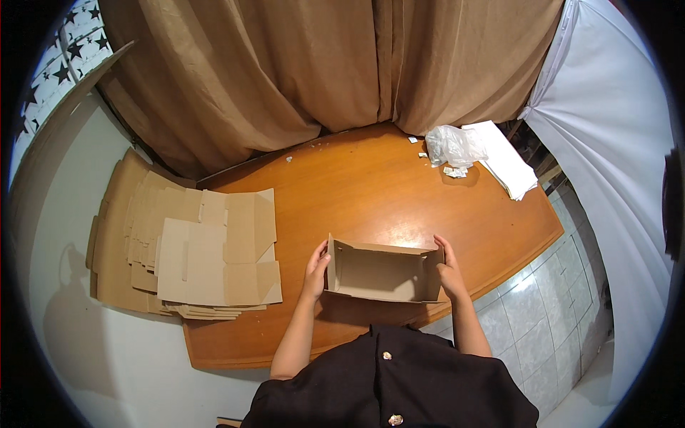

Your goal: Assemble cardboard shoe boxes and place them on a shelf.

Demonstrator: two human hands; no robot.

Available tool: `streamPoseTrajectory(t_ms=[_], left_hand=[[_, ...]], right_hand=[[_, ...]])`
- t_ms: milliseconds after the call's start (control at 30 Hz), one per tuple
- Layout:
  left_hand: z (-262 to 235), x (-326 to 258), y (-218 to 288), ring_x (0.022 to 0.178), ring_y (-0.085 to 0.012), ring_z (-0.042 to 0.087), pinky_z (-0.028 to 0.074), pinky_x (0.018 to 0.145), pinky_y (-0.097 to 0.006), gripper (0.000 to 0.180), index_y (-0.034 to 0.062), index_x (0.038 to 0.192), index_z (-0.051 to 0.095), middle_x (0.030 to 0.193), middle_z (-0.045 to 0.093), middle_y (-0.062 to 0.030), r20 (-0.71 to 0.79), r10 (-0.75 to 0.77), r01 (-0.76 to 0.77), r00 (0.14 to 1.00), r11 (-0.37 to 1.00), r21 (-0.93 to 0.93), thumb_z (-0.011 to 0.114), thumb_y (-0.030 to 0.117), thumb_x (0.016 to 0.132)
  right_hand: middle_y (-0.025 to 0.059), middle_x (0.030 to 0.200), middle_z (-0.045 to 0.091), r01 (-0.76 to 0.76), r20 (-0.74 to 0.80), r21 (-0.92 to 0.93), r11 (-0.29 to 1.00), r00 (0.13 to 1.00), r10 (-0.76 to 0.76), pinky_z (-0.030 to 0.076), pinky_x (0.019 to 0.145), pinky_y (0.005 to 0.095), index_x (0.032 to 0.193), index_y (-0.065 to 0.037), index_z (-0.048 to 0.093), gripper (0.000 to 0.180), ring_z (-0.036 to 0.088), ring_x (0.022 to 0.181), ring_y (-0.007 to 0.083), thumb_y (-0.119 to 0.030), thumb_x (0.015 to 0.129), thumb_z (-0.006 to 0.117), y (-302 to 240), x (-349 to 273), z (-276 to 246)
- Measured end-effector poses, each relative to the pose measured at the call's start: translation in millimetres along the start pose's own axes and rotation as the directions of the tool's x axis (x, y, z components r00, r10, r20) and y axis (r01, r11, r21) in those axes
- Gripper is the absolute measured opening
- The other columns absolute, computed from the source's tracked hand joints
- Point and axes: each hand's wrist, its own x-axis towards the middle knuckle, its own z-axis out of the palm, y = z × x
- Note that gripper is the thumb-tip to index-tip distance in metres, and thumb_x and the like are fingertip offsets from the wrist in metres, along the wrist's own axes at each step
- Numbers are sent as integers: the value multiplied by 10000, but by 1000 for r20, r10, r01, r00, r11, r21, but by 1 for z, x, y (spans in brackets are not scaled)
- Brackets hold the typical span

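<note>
A brown cardboard box (385, 274) with its top open is held between my two hands near the front edge of the wooden table. My left hand (316, 269) grips its left end wall, fingers along the outside. At the opposite end, my right hand (447, 269) clasps the right wall, with the thumb over the rim and the fingers outside. Nothing shows inside the box. Whether its base touches the table is hard to tell.
Flat, unfolded cardboard sheets (203, 260) lie stacked at the table's left, against the wall. A clear plastic bag (457, 146), small packets (455, 172) and white paper sheets (505, 160) lie at the far right. Brown curtains (321, 64) hang along the table's (335, 185) far side.
</note>
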Motion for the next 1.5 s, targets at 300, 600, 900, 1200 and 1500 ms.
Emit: streamPoseTrajectory(t_ms=[300, 600, 900, 1200, 1500], left_hand=[[-35, -4, 4, 1285, -217, 332, 235, 1059, -342, 469, 13, 1354, 345, 1382, 361, -139, -33, 150, -143, 988, 977, 161, 383, 110, 896], [-23, -26, 21, 1320, -268, 266, 220, 1074, -389, 1018, 93, 1422, 198, 1412, 301, -139, 248, 173, -233, 953, 943, 238, 770, 291, 604], [5, -30, 22, 1181, -293, 464, 336, 998, -450, 760, 92, 1323, 385, 1267, 485, -169, 37, 265, -233, 964, 763, 603, 764, 243, 681], [13, -16, -17, 1051, -256, 557, 333, 972, -486, 592, 81, 1209, 459, 1142, 586, -121, 139, 631, -382, 763, 268, 884, 746, 254, 722], [12, -12, -23, 1062, -260, 560, 368, 950, -457, 699, 29, 1269, 334, 1131, 593, -121, 210, 719, -495, 662, 209, 844, 741, 239, 739]], right_hand=[[157, 1323, 375, 23, -94, 8, 1000, 995, -22, 255, 1037, 314, 1297, -74, 385, 702, 323, 1270, 246, 117, 625, 319, 1, -8, -4], [117, 1292, 390, -25, -168, 109, 994, 985, 43, 312, 985, 294, 1294, -102, 390, 670, 383, 1189, 210, 90, 653, 372, 1, -6, -8], [116, 1169, 503, -87, -208, -396, 914, 978, 3, 337, 975, 415, 1287, -116, 381, 705, 497, 1085, 253, -111, 651, 686, -21, 1, -5], [83, 1089, 566, -231, -305, -867, 441, 947, -104, 218, 1006, 622, 1223, -133, 458, 580, 500, 1093, 268, -259, 711, 699, -29, 16, 24], [97, 1154, 518, -221, -392, -818, 532, 890, -233, 269, 981, 583, 1181, -115, 492, 452, 447, 1127, 295, -321, 800, 624, -2, 27, 37]])
